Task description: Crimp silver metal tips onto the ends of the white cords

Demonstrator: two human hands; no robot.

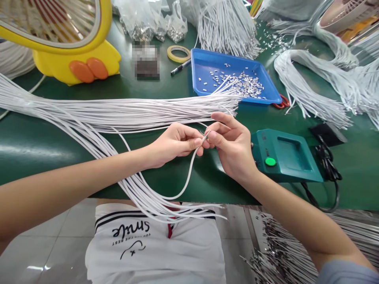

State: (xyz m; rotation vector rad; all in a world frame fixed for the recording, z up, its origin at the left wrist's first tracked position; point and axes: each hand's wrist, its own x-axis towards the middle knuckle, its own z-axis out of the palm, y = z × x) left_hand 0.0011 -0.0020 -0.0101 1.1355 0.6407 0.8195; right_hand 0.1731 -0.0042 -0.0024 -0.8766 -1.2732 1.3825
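My left hand (180, 144) pinches a white cable (190, 169) close to its end, and the cable loops down below my fingers. My right hand (232, 144) has thumb and index finger closed at that same cable end, with the other fingers partly raised. A small greyish piece shows at the tip between both hands; whether it is a metal sleeve I cannot tell. The cable runs back toward a loose bunch of white cables (139, 189) that passes under my left forearm and hangs over the table edge. Behind my hands lies a thick bundle of white cables (142, 112).
A blue tray (204, 59) holds many small metal pieces. To the right sit a green device (296, 169) with a black cord (325, 157) and more cable bundles (308, 83). A yellow fan (59, 65), tape roll (179, 54), pen (180, 67) and bags of metal pieces (177, 25) stand behind.
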